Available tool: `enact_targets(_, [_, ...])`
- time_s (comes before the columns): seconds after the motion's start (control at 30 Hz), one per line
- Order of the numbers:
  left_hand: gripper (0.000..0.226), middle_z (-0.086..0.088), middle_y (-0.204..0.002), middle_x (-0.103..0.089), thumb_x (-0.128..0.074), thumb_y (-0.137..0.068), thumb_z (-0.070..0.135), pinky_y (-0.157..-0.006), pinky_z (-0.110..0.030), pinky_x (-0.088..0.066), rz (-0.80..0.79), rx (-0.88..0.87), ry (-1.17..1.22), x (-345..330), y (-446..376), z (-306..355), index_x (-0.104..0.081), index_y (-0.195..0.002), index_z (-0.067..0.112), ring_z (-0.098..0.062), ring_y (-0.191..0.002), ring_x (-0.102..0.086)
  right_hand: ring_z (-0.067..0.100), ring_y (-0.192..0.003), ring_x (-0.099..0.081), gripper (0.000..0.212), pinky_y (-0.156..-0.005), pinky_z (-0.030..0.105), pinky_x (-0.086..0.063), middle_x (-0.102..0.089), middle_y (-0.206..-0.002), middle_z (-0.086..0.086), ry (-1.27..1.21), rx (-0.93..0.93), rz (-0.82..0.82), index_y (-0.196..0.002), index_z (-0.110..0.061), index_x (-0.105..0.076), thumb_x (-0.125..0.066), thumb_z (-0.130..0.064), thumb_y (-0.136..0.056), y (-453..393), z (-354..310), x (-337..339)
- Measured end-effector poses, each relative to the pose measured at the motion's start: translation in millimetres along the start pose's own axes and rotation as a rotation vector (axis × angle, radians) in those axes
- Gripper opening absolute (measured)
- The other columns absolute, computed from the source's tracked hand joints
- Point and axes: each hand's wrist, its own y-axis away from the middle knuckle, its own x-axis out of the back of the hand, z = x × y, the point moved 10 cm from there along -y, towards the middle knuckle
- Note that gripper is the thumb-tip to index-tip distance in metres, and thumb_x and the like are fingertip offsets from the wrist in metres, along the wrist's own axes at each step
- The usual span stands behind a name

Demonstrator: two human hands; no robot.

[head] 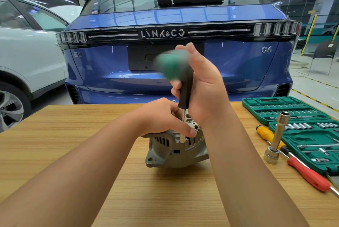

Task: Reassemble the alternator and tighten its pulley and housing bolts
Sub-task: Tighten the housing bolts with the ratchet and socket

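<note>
1. the grey cast-metal alternator sits mid-way on the wooden table, tilted toward the camera.
2. the left hand rests on top, fingers curled round the housing edge, likely to stop it turning.
3. the right hand grips the green-and-black-handled nut driver, held upright so its steel shaft meets a housing bolt.

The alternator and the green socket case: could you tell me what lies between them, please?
Head view: right forearm, upright socket extension, yellow screwdriver and red screwdriver.

Blue car, white car
</note>
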Motion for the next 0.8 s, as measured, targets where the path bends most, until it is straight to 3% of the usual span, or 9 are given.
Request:
enact_targets(0.07, [0.061,0.008,-0.079,-0.073,-0.075,-0.044,0.078,-0.086,-0.044,-0.059,-0.012,0.008,-0.006,-0.7,-0.8,-0.5,-0.073,-0.085,0.033,-0.015,-0.080,-0.072,0.013,-0.049,-0.036,0.017,-0.046,0.026,-0.031,-0.046,-0.064,-0.001,0.141,0.049,0.180,-0.078,-0.020,-0.068,-0.075,-0.031,-0.089,0.0,-6.0,21.4])
enact_targets(0.13, [0.057,0.011,-0.077,-0.072,-0.075,-0.044,0.078,-0.084,-0.042,-0.060,-0.018,0.007,0.010,-0.6,-2.1,-1.3,-0.072,-0.083,0.037,-0.013,-0.080,-0.070,0.012,-0.050,-0.033,0.024,-0.047,0.028,-0.029,-0.043,-0.061,-0.001,0.206,0.031,0.254,-0.072,-0.019,-0.062,-0.077,-0.025,-0.089,-0.6,-7.0,33.6])
enact_targets(0.2, [0.047,0.014,-0.072,-0.069,-0.078,-0.047,0.077,-0.073,-0.037,-0.056,-0.003,0.006,0.025,1.4,-2.5,-2.8,-0.070,-0.077,0.042,-0.011,-0.075,-0.066,0.011,-0.051,-0.040,0.022,-0.054,0.029,-0.032,-0.049,-0.065,-0.004,0.119,-0.086,0.158,-0.078,-0.020,-0.058,-0.073,-0.026,-0.093,-3.0,2.5,32.4])
enact_targets(0.27, [0.039,0.016,-0.067,-0.065,-0.080,-0.049,0.076,-0.067,-0.033,-0.051,0.003,0.000,0.025,2.8,-2.8,-3.2,-0.068,-0.072,0.046,-0.010,-0.071,-0.064,0.010,-0.055,-0.046,0.010,-0.058,0.028,-0.034,-0.055,-0.071,-0.006,-0.012,-0.146,0.040,-0.101,-0.019,-0.061,-0.068,-0.022,-0.094,-3.9,6.2,24.7])
enact_targets(0.33, [0.042,0.013,-0.071,-0.069,-0.080,-0.049,0.075,-0.072,-0.037,-0.056,0.000,0.000,0.027,2.7,-3.1,-3.5,-0.069,-0.074,0.043,-0.013,-0.074,-0.067,0.010,-0.057,-0.049,0.025,-0.056,0.025,-0.039,-0.057,-0.075,-0.006,-0.058,-0.087,-0.004,-0.117,-0.022,-0.062,-0.065,-0.015,-0.093,-4.3,6.4,18.9])
enact_targets(0.47, [0.057,0.009,-0.079,-0.073,-0.077,-0.045,0.078,-0.086,-0.045,-0.060,-0.003,0.025,0.004,2.0,-4.3,-6.1,-0.072,-0.083,0.037,-0.015,-0.081,-0.072,0.013,-0.059,-0.048,0.034,-0.052,0.026,-0.044,-0.055,-0.072,-0.007,0.152,0.183,-0.008,-0.112,-0.034,-0.067,-0.061,-0.005,-0.095,-2.1,-9.0,8.3])
enact_targets(0.63, [0.062,0.009,-0.087,-0.075,-0.078,-0.047,0.074,-0.091,-0.050,-0.059,-0.005,0.013,-0.010,0.7,-2.6,-5.7,-0.072,-0.094,0.035,-0.015,-0.086,-0.073,0.018,-0.060,-0.046,0.047,-0.053,0.028,-0.041,-0.057,-0.083,0.004,0.081,0.106,-0.100,-0.111,-0.037,-0.073,-0.050,0.003,-0.099,0.0,0.0,-2.4])
enact_targets(0.73, [0.060,0.010,-0.092,-0.075,-0.079,-0.050,0.072,-0.092,-0.049,-0.059,-0.009,-0.014,-0.005,-0.1,-1.1,-2.1,-0.072,-0.097,0.036,-0.014,-0.089,-0.073,0.021,-0.061,-0.046,0.043,-0.056,0.032,-0.035,-0.061,-0.081,0.009,-0.066,0.028,-0.156,-0.121,-0.023,-0.066,-0.031,-0.008,-0.102,2.2,5.1,-6.8])
enact_targets(0.8, [0.060,0.008,-0.085,-0.075,-0.079,-0.048,0.073,-0.090,-0.049,-0.061,0.007,-0.002,-0.006,1.1,-1.1,-2.7,-0.073,-0.092,0.033,-0.015,-0.083,-0.073,0.021,-0.062,-0.048,0.037,-0.057,0.032,-0.036,-0.062,-0.081,0.009,-0.131,0.004,-0.167,-0.123,-0.018,-0.064,-0.036,-0.023,-0.099,2.7,4.0,-6.0])
